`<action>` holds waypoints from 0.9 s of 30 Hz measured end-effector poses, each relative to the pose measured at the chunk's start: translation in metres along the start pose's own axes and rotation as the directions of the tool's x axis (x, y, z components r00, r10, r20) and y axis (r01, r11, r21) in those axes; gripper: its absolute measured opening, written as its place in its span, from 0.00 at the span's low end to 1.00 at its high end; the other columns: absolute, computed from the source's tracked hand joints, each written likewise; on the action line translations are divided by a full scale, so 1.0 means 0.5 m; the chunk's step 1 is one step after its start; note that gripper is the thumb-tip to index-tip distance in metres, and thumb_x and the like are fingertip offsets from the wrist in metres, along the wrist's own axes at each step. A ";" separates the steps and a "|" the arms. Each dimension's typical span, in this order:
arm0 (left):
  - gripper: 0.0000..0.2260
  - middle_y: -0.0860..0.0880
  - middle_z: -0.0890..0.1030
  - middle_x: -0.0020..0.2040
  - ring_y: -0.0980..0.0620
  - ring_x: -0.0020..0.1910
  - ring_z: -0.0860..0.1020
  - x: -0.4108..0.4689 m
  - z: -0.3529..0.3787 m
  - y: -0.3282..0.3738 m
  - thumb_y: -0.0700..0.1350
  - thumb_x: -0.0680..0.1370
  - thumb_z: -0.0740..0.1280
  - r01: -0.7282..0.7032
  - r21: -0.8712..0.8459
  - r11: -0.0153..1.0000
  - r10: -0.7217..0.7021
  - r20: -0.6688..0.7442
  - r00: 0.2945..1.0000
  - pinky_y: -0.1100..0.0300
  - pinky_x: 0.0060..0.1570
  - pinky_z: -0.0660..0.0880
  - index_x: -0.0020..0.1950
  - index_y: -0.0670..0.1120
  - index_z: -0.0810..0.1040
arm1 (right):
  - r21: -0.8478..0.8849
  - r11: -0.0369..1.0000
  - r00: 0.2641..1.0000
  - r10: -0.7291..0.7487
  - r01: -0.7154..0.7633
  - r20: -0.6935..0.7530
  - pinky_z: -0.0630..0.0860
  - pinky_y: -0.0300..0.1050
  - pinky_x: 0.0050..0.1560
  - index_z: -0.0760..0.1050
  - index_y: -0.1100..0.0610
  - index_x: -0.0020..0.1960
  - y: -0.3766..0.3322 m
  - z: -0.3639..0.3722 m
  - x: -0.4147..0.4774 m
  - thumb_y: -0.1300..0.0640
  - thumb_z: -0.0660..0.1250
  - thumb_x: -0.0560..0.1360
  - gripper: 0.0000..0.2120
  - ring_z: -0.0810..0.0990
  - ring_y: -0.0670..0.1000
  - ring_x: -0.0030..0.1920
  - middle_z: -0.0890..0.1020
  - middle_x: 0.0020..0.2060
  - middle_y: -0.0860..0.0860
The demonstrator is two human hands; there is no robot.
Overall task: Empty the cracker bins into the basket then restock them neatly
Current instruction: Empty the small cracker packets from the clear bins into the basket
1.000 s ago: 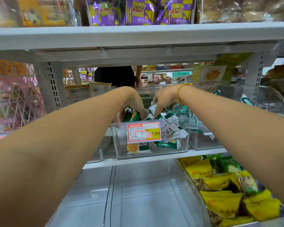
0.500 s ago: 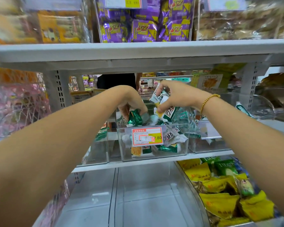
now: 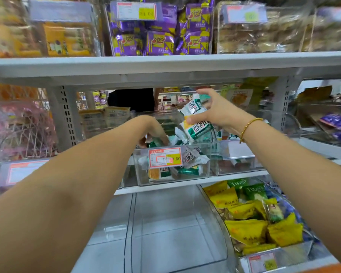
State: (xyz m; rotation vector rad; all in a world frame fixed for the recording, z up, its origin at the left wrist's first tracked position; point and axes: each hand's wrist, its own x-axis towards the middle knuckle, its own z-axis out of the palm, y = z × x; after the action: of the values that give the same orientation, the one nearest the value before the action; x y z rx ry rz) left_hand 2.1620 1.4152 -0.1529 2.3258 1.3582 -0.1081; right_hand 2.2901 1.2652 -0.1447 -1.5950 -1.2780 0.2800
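Note:
A clear plastic cracker bin with an orange and yellow price tag stands on the middle shelf, half full of green and white cracker packets. My right hand grips a bunch of those packets, lifted above the bin's right side. My left hand reaches down into the bin's left side, its fingers curled among green packets; whether it holds one is hidden. No basket is in view.
A second clear bin sits right of the first. Above is a shelf with purple snack bags. Below lie an empty clear curved bin and a bin of yellow packets. A person in black stands behind the shelving.
My right hand has risen and moved right, lifting a bunch of packets out of the bin. My left hand has stayed in the bin's left side.

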 end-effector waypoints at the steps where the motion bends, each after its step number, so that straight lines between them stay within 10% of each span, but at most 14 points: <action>1: 0.22 0.44 0.68 0.71 0.44 0.58 0.71 0.004 0.002 0.003 0.51 0.79 0.66 0.010 -0.008 1.000 -0.010 0.023 1.000 0.55 0.55 0.71 0.71 0.47 0.69 | 0.005 1.000 1.000 0.005 -0.005 -0.008 0.72 0.58 0.65 0.61 0.46 0.72 0.004 0.000 0.001 0.55 0.82 0.59 0.48 0.74 0.58 0.65 0.69 0.69 0.55; 8: 0.21 0.43 0.67 0.72 0.40 0.67 0.69 0.005 0.005 0.003 0.45 0.77 0.68 0.007 -0.103 0.995 -0.010 -0.022 1.000 0.45 0.61 0.73 0.69 0.46 0.71 | 0.263 0.965 0.999 0.024 -0.017 -0.023 0.74 0.59 0.62 0.69 0.48 0.68 0.022 -0.001 -0.007 0.42 0.84 0.31 0.66 0.77 0.58 0.61 0.76 0.64 0.56; 14: 0.09 0.41 0.78 0.51 0.47 0.42 0.80 -0.091 -0.044 -0.010 0.42 0.74 0.71 -0.248 -0.426 0.870 0.134 -0.279 0.951 0.57 0.31 0.80 0.49 0.41 0.73 | 0.176 0.981 0.997 -0.072 0.077 -0.033 0.80 0.40 0.51 0.67 0.54 0.72 -0.048 -0.025 -0.105 0.60 0.81 0.59 0.44 0.82 0.46 0.50 0.79 0.57 0.50; 21: 0.16 0.43 0.84 0.48 0.50 0.43 0.84 -0.285 0.026 -0.100 0.41 0.67 0.76 -0.569 -0.602 0.560 0.351 -0.449 0.821 0.59 0.42 0.80 0.52 0.39 0.78 | 0.171 0.981 0.990 -0.108 0.092 0.087 0.82 0.46 0.45 0.70 0.50 0.67 -0.070 -0.020 -0.284 0.59 0.78 0.55 0.41 0.85 0.50 0.46 0.84 0.51 0.54; 25: 0.24 0.46 0.85 0.46 0.47 0.47 0.83 -0.360 0.148 -0.190 0.49 0.58 0.81 -0.580 -0.632 0.514 0.399 -0.422 0.814 0.54 0.53 0.75 0.50 0.41 0.81 | 0.160 0.987 0.970 -0.064 0.026 0.235 0.83 0.47 0.44 0.71 0.49 0.65 -0.044 0.004 -0.360 0.60 0.78 0.56 0.39 0.85 0.52 0.46 0.86 0.47 0.52; 27: 0.22 0.50 0.85 0.41 0.52 0.38 0.81 -0.374 0.220 -0.224 0.48 0.60 0.80 -0.533 -0.618 0.578 0.364 -0.390 0.846 0.64 0.41 0.73 0.50 0.43 0.82 | 0.101 0.995 0.957 -0.004 -0.027 0.291 0.82 0.44 0.44 0.72 0.48 0.64 -0.009 0.031 -0.393 0.61 0.79 0.57 0.37 0.84 0.45 0.48 0.85 0.46 0.47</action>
State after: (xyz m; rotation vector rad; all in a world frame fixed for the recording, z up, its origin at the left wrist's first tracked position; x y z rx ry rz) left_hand 1.9880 1.2656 -0.2361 1.9253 0.6325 0.7418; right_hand 2.1964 1.1113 -0.2247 -1.5109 -1.4520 0.5984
